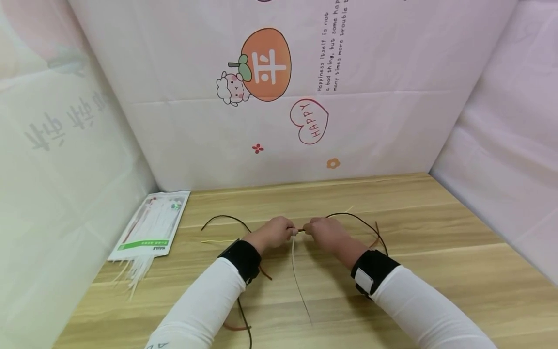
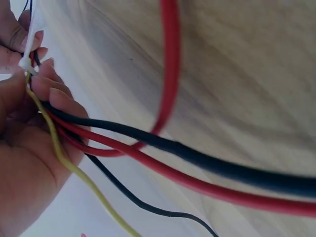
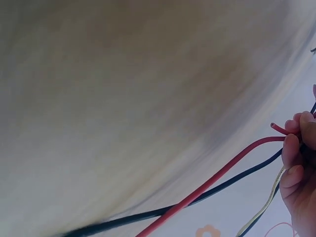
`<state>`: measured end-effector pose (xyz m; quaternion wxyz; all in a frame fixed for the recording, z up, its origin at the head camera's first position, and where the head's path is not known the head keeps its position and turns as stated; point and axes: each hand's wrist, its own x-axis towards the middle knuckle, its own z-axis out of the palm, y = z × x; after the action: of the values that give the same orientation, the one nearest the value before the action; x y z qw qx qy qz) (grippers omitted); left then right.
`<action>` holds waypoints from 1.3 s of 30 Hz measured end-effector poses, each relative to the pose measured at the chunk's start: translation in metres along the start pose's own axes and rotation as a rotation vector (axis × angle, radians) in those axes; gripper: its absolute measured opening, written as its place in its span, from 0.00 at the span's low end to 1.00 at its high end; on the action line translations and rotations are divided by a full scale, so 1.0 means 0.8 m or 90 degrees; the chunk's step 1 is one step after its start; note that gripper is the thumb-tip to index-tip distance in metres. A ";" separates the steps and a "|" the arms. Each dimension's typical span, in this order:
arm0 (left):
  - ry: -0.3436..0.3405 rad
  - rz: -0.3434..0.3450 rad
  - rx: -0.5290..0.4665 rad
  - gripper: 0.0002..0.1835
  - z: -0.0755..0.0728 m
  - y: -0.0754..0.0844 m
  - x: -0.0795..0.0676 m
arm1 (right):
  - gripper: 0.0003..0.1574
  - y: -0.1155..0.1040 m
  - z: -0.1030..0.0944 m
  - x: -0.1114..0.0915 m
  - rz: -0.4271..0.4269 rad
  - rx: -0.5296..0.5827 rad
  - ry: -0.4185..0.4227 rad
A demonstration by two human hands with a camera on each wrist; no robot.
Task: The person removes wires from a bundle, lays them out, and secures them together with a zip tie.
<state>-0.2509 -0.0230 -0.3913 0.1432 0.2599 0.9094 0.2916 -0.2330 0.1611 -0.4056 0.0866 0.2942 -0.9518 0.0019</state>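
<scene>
A bundle of red wire (image 2: pixel 207 190), black wire (image 2: pixel 232 168) and yellow wire (image 2: pixel 89 180) runs between both hands above the table. My left hand (image 1: pixel 274 232) grips it with curled fingers. In the left wrist view, a white cable tie (image 2: pixel 30 34) loops round the bundle at those fingertips. Its thin tail (image 1: pixel 295 274) hangs toward the front in the head view. My right hand (image 1: pixel 329 235) pinches the same bundle a short way to the right. Beyond it fan out a red wire (image 3: pixel 217 175) and a black wire (image 3: pixel 242 175). Wire inside both palms is hidden.
A white and green packet (image 1: pixel 152 220) lies at the table's back left, with several white cable ties (image 1: pixel 140 271) sticking out of it. Printed white cloth (image 1: pixel 187 131) stands behind the wooden table (image 1: pixel 436 271) and along both sides. Loose wire ends spread out on both sides.
</scene>
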 end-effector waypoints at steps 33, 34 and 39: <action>0.041 0.028 0.024 0.13 -0.008 0.007 -0.005 | 0.29 -0.047 -0.014 -0.013 0.198 0.396 -0.021; 0.037 0.028 0.022 0.13 -0.008 0.007 -0.005 | 0.29 -0.048 -0.012 -0.012 0.199 0.427 -0.036; 0.010 0.029 0.020 0.13 -0.003 0.006 -0.001 | 0.27 -0.051 -0.001 -0.006 0.219 0.517 -0.050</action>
<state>-0.2494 -0.0212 -0.3868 0.1250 0.2805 0.9087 0.2826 -0.2060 0.1299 -0.4074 -0.0734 0.1416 -0.9116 0.3789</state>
